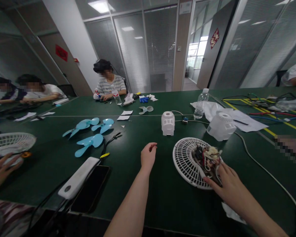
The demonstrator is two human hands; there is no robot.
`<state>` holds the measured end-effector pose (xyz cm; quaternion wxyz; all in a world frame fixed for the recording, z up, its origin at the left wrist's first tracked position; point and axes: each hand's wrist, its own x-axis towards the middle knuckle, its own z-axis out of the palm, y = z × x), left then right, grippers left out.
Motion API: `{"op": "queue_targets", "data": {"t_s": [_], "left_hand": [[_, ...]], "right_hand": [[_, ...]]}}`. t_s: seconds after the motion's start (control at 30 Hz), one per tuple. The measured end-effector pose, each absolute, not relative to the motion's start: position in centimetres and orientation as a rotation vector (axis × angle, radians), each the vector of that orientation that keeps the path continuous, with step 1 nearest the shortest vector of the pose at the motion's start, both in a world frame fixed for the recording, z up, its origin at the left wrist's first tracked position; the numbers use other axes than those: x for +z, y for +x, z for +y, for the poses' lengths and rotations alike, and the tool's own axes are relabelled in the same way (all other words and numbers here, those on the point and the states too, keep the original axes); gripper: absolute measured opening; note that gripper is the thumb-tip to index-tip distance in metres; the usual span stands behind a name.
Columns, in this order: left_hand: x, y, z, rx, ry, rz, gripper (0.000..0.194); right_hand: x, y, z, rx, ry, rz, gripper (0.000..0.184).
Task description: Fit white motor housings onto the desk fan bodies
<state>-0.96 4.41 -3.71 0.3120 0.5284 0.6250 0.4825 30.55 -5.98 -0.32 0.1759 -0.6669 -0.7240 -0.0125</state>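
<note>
My left hand point(148, 156) hovers over the middle of the green table with its fingers curled closed. Whatever may be between those fingers is too small or hidden to make out. To the right, my right hand point(228, 184) grips the near right side of a round white fan grille point(185, 161), thumb on the white housing at its centre. A bundle of wires and motor parts point(207, 158) lies exposed in that housing. Beyond the grille stand a white vented motor cover point(168, 123) and a second, translucent-looking cover point(221, 126).
Blue fan blades point(90, 143) lie left, near a white power bank point(79, 177) and a black phone point(90, 189). Another person's hand point(2, 171) touches a second grille point(13, 140) at far left. A water bottle point(201, 103) and white sheet point(246, 120) lie back right.
</note>
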Motion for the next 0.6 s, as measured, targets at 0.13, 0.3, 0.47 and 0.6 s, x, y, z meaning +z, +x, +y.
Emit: {"op": "queue_targets", "data": {"t_s": [0.13, 0.3, 0.47, 0.6], "left_hand": [[-3.4, -0.7, 4.3, 1.242, 1.426, 1.627, 0.021], [-3.4, -0.7, 4.4, 1.255, 1.425, 1.614, 0.025], [-3.8, -0.8, 4.6, 1.227, 1.461, 1.589, 0.041], [-3.9, -0.8, 4.7, 1.219, 1.553, 1.605, 0.047]], "right_hand": [[0.6, 26.1, -4.6, 0.124, -1.850, -2.198, 0.075], [0.6, 21.7, -3.2, 0.131, -1.895, -2.152, 0.080], [0.9, 19.2, -3.0, 0.087, -1.910, -2.034, 0.077], [3.6, 20.2, -3.2, 0.353, -1.912, -2.071, 0.063]]}}
